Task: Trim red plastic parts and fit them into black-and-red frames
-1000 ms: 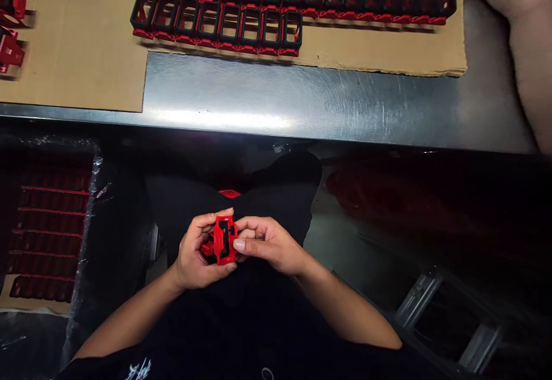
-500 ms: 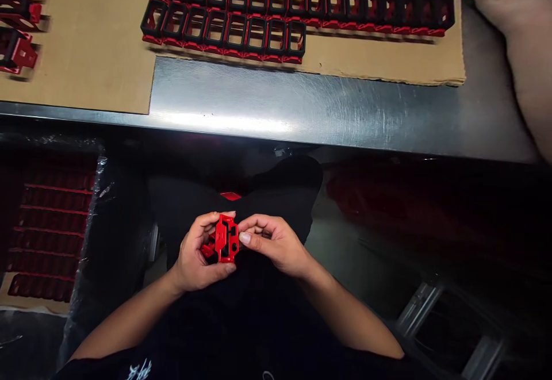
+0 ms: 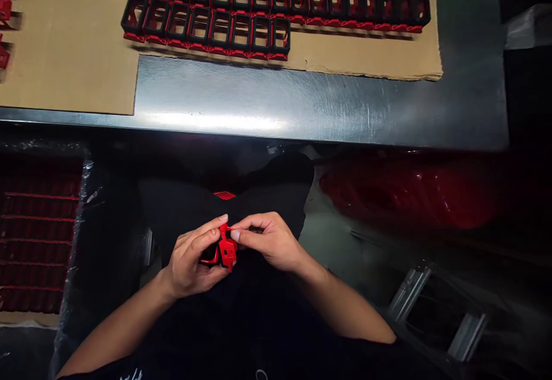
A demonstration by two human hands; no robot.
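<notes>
Over my lap, below the table edge, both hands close on one small red and black plastic part (image 3: 226,249). My left hand (image 3: 192,262) cups it from the left, fingers curled round it. My right hand (image 3: 267,240) pinches its top right corner between thumb and forefinger. The part is turned edge-on, so its open frame hardly shows. Another red piece (image 3: 225,195) lies on my dark clothing just above the hands.
Two rows of assembled red and black frames (image 3: 241,9) stand on a cardboard sheet (image 3: 69,52) on the steel table (image 3: 302,104). A wrapped box of red parts (image 3: 37,236) sits lower left; a bag of red parts (image 3: 405,193) lies right.
The part has been turned from face-on to edge-on between my hands. Another person's hand at the top right has left the view, and the camera has shifted slightly.
</notes>
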